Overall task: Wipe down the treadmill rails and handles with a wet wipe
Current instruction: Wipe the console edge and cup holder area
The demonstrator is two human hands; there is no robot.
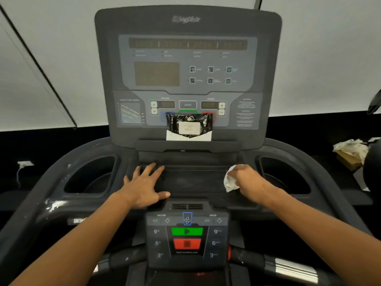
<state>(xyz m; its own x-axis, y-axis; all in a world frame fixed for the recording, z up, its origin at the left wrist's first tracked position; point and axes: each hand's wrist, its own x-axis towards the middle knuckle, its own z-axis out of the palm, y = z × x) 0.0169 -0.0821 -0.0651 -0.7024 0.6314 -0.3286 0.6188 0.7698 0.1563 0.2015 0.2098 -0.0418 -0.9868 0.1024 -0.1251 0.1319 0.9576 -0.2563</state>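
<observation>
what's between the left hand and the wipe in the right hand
Only bare dark console tray: the head view shows nothing lying between the flat left hand and the crumpled wipe gripped by the right hand.

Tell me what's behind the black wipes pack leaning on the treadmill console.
Behind the black wipes pack sit three console buttons, outlined blue, green and red. Only their top edges and corners show; their faces and labels are covered. A white sheet pokes out at its base.
</observation>
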